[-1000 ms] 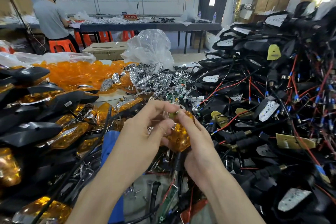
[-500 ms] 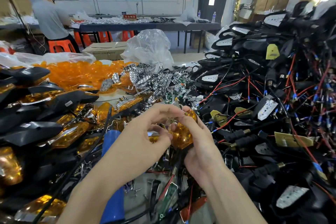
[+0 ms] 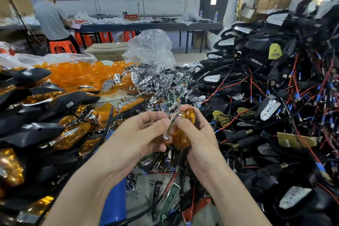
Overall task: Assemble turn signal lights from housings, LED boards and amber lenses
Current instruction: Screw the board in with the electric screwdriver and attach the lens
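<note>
Fingers (image 3: 156, 118): left hand (image 3: 139, 139) pinches thin chrome strip (image 3: 170, 127); right hand (image 3: 200, 141) grips glossy amber lens (image 3: 189, 115).

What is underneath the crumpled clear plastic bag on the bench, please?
Shiny silver parts spill out from beneath the bag; whatever lies further under it is covered.

right hand (image 3: 200, 145) holds amber lens (image 3: 189, 117); left hand (image 3: 135, 139) pinches chrome strip (image 3: 171, 126) against it

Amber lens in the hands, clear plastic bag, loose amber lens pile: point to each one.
amber lens (image 3: 188, 116), head view, upper faceted end.
clear plastic bag (image 3: 152, 47), head view, crumpled middle.
loose amber lens pile (image 3: 77, 73), head view, centre of the heap.
</note>
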Demonstrator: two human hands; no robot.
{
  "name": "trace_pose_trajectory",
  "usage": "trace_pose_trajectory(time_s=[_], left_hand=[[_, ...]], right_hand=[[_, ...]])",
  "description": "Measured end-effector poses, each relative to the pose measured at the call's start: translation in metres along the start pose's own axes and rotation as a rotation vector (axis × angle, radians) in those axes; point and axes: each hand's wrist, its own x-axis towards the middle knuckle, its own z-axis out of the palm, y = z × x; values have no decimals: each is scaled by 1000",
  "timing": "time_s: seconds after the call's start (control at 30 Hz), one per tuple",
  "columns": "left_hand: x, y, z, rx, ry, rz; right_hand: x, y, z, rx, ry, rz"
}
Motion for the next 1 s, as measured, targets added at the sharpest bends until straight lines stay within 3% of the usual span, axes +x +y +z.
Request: trace_pose_trajectory(time_s=[0.17, 0.4, 0.53, 1.0], left_hand=[[0, 1, -2, 61, 48, 48], [0, -1, 2, 359, -23, 137], [0, -1, 7, 479, -37, 204], [1, -4, 15, 527, 15, 307]], right_hand=[[0, -1, 4, 90, -10, 27], [1, -8, -3, 319, 54, 52], [1, -7, -6, 318, 93, 62], [1, -4, -8, 236, 77, 70]])
